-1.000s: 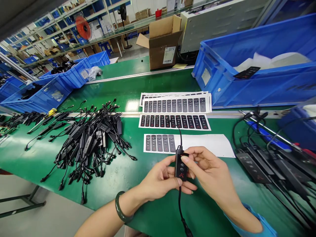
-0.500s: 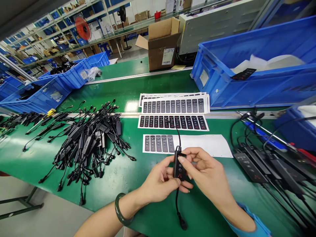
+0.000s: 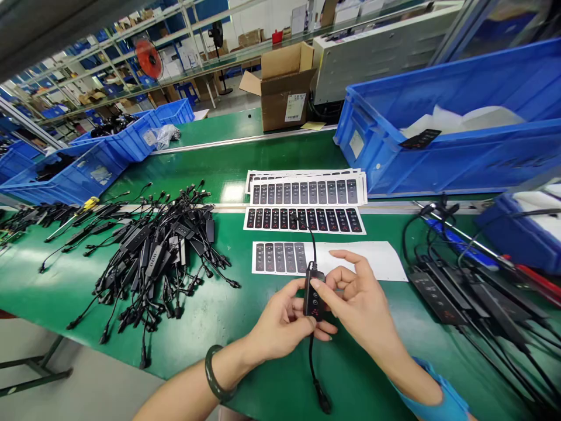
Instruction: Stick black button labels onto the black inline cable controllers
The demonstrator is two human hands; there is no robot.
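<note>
Controller (image 3: 314, 304) pointing lengthwise away from us, our left hand (image 3: 280, 320) clamps it; our right hand (image 3: 360, 301) thumbs its far half, grip unclear.

A black controller (image 3: 314, 301) is marked with red and pale symbols above a green workbench (image 3: 197, 333). A dark green bangle (image 3: 210, 374) and a bright blue cuff (image 3: 454, 400) are seen at the wrists. A white sheet (image 3: 268, 218) is patterned with a row of black labels touched with red; grey labels are printed in a row on the sheet behind (image 3: 307, 193), and five more on the mostly white sheet in front (image 3: 385, 261). Black is repeated across a cable pile (image 3: 153, 251). Blue is shown by a large bin (image 3: 442, 166), brown by a cardboard box (image 3: 274, 114), orange-red by a fan (image 3: 148, 58).
</note>
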